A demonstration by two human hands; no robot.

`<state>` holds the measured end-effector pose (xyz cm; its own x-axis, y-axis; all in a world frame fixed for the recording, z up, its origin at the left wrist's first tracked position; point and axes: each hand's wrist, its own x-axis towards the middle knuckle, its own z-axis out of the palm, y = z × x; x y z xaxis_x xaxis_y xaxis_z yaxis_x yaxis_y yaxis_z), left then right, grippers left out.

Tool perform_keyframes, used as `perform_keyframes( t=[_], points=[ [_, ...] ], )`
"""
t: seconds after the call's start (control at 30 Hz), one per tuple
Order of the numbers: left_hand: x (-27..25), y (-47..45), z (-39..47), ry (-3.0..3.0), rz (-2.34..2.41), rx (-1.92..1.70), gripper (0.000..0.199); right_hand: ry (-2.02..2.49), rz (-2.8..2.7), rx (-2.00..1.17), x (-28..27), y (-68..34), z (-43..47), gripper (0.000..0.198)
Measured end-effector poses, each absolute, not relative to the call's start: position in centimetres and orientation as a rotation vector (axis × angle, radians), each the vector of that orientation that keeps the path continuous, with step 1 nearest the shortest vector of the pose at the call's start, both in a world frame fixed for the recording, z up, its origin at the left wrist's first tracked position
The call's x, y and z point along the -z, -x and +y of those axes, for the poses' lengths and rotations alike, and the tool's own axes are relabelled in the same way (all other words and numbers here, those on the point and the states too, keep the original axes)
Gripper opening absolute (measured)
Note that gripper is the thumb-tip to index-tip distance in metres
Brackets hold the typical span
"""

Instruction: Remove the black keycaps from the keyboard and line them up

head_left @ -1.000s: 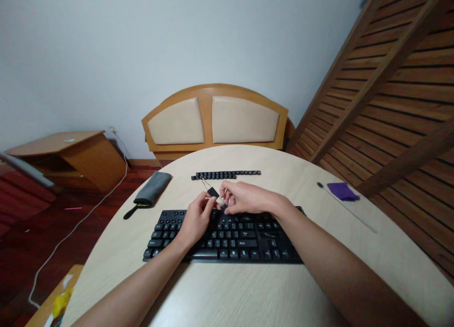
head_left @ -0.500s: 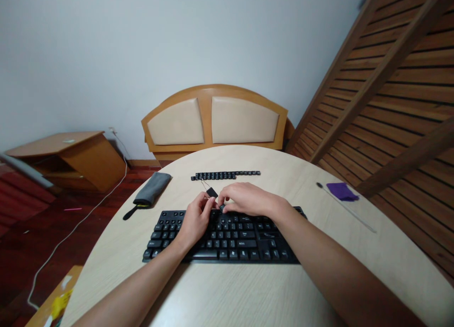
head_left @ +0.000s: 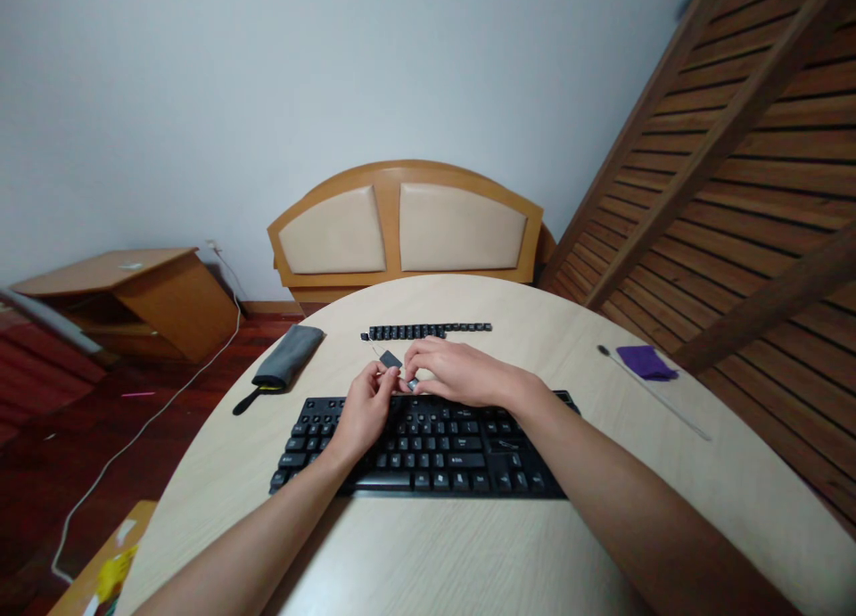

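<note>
A black keyboard (head_left: 461,460) lies across the table in front of me, with bare spots in its upper rows. My left hand (head_left: 366,406) is closed over the upper left part of it, thumb and fingers pinching a wire keycap puller (head_left: 390,359). The puller's dark handle sticks up beyond the fingers, its thin wires pointing away from me. Close beside it, my right hand (head_left: 461,373) pinches a small dark keycap (head_left: 413,384) between thumb and fingertips, just above the keyboard's far edge. Behind both hands, loose keycaps (head_left: 401,332) stand in rows.
A grey pouch (head_left: 289,357) with a black loop sits left on the round table (head_left: 428,554). To the right lie a purple cloth (head_left: 646,363) and a thin stick with a dark brush tip (head_left: 652,393). A headboard (head_left: 461,228) stands behind the table.
Both hands have shifted slightly left and away from me. The keycap has risen a little and turned, and the puller's handle has moved left with its wires.
</note>
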<state>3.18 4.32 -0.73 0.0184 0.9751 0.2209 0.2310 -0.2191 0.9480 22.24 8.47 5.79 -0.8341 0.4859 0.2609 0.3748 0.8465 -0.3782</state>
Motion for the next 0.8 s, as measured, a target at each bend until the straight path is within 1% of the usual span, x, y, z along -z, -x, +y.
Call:
perform_keyframes(
  t=[0.27,0.33,0.43,0.57,0.8],
  points=[
    [1.1,-3.5,3.9,-1.623,1.288,-1.257,0.025,0.822,-2.457,-0.654,-5.6,-22.6,9.3,0.012],
    [1.0,-3.6,3.9,-1.607,1.274,-1.248,0.024,0.895,-2.374,-0.599,-5.7,-23.0,9.8,0.012],
    [0.7,-3.8,3.8,-1.629,1.273,-1.209,0.024,1.02,-2.261,-0.428,-5.5,-23.9,10.9,0.013],
    [0.4,-4.0,3.5,-1.656,1.304,-1.163,0.025,1.218,-2.156,-0.242,-3.9,-24.9,12.4,0.013],
    [0.7,-4.0,3.6,-1.733,1.325,-1.092,0.025,1.512,-2.081,-0.287,-0.5,-25.5,14.2,0.019]
  ],
)
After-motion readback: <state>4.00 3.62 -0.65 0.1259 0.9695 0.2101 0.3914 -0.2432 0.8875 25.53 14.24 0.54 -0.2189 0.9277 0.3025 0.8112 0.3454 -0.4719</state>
